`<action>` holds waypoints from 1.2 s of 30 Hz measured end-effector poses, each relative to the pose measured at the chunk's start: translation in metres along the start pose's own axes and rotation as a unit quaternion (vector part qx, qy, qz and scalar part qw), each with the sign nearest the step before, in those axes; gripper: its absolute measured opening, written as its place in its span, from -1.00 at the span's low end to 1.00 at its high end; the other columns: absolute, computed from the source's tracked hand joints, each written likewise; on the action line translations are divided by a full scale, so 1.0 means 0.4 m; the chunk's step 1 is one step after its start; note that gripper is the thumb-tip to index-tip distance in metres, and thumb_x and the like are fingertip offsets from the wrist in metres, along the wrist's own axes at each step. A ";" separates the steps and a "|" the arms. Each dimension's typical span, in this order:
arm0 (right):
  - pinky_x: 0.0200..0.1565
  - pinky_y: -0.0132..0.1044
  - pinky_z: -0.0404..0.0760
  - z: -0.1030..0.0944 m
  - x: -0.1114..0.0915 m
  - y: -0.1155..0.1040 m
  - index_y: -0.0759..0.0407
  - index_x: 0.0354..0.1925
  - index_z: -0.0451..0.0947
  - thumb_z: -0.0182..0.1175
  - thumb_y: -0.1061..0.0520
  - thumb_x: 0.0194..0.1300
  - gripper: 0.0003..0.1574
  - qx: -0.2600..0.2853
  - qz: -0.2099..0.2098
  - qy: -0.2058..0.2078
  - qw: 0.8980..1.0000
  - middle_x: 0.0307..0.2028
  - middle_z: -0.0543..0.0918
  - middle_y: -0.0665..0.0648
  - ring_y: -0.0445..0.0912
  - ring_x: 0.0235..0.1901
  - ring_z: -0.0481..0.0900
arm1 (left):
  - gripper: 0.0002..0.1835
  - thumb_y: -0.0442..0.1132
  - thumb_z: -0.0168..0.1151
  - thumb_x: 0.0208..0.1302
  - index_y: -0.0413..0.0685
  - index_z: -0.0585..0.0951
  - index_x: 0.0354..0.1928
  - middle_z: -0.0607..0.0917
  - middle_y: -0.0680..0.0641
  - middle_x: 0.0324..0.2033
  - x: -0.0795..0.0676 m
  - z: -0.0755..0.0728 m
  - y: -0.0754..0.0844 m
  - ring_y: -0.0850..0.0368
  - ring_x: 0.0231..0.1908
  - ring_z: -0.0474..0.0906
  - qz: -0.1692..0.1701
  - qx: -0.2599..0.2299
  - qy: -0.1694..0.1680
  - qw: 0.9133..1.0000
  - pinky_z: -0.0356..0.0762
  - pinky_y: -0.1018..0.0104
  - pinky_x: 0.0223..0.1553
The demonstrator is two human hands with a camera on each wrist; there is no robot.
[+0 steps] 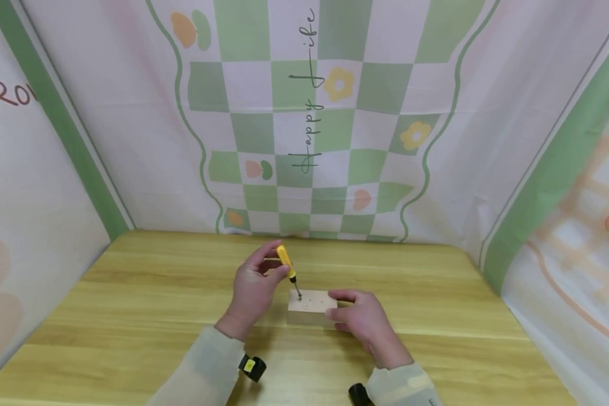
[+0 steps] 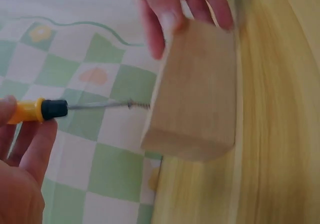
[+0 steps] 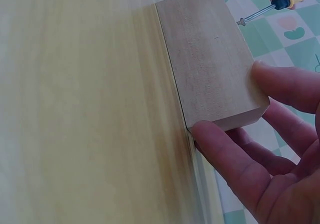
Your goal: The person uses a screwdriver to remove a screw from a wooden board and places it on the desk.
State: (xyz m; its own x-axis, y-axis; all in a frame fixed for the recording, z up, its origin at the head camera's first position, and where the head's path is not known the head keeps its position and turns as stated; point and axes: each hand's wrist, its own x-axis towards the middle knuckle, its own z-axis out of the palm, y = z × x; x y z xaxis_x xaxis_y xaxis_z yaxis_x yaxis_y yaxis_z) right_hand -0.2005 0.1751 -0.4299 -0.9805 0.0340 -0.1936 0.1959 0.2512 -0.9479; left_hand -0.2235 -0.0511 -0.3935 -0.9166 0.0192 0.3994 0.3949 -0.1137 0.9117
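A pale wooden block (image 1: 312,317) lies on the table, with several small dark holes in its top face. My left hand (image 1: 256,282) grips a screwdriver (image 1: 285,259) by its yellow handle, the shaft slanting down to the block's left part. In the left wrist view a threaded screw (image 2: 141,105) stands between the screwdriver's tip and the block, its point right at the block's face. My right hand (image 1: 362,316) holds the block at its right end, thumb and fingers around the corners, as the right wrist view also shows.
The wooden table (image 1: 182,304) extends around the block on all sides. Behind it hangs a fabric backdrop (image 1: 335,141) with green and white checks, and printed cloth panels stand left and right. A dark wrist camera (image 1: 254,367) sits at the left cuff.
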 end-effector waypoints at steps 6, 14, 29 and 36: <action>-0.21 -0.12 0.71 -0.002 -0.001 -0.001 0.19 0.11 0.66 0.47 0.31 0.10 -0.45 -0.002 0.001 -0.001 1.000 0.21 0.53 0.25 0.03 -0.14 0.66 | -0.66 -0.41 0.18 0.42 -0.30 0.41 0.18 0.60 -0.24 0.06 0.004 -0.017 0.008 -0.20 0.03 0.59 0.033 -0.026 -0.102 0.994 0.60 0.15 0.02; -0.19 -0.12 0.70 -0.005 0.000 -0.003 0.17 0.10 0.62 0.45 0.31 0.12 -0.46 -0.014 -0.009 -0.015 1.000 0.21 0.50 0.21 0.06 -0.07 0.62 | -0.58 -0.37 0.16 0.44 -0.11 0.50 0.31 0.64 -0.24 0.03 0.023 -0.039 0.016 -0.11 -0.02 0.64 0.021 0.011 -0.167 0.986 0.57 0.01 0.04; -0.22 -0.13 0.70 -0.005 0.002 0.001 0.16 0.07 0.59 0.49 0.26 0.10 -0.46 -0.017 -0.023 -0.033 0.999 0.23 0.49 0.20 0.10 0.05 0.57 | -0.63 -0.43 0.13 0.43 -0.18 0.58 0.24 0.66 -0.21 -0.05 0.031 -0.046 0.010 -0.10 0.01 0.62 -0.010 -0.022 -0.182 0.983 0.57 0.09 0.07; -0.24 -0.14 0.69 -0.003 0.001 -0.002 0.16 0.04 0.60 0.50 0.27 0.09 -0.48 -0.028 -0.026 -0.020 0.999 0.21 0.51 0.20 0.07 0.01 0.59 | -0.65 -0.49 0.16 0.38 -0.24 0.61 0.18 0.68 -0.21 -0.07 0.028 -0.025 0.016 -0.08 -0.05 0.66 -0.008 -0.014 -0.137 0.991 0.60 0.13 0.00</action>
State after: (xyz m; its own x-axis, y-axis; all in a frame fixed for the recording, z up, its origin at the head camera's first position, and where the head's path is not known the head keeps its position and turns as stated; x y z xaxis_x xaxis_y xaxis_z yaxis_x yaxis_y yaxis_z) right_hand -0.2009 0.1761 -0.4291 -0.9878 -0.0183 -0.1545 0.1417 0.3046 -0.9419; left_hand -0.2317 -0.0614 -0.3844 -0.8699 0.2887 0.3998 0.3754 -0.1380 0.9165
